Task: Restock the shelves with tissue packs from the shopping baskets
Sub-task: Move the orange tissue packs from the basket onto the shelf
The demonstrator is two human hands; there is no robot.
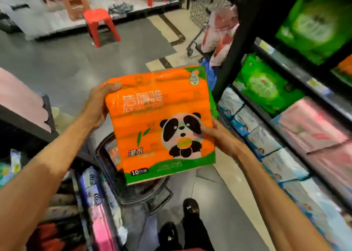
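I hold a large orange tissue pack (152,117) with a panda picture and a green lower band up in the middle of the view. My left hand (99,105) grips its upper left edge, thumb over the top corner. My right hand (219,136) grips its right edge beside the panda. Below the pack stands a dark shopping basket (144,191), mostly hidden by it. The shelves (297,75) on the right carry green, pink and white-blue tissue packs.
A second rack with pink and patterned packs (97,212) stands at the lower left. A red plastic stool (99,23) sits on the grey floor ahead. A wire trolley (202,22) with bagged goods stands past the shelf end. My dark shoes (190,208) are beneath the basket.
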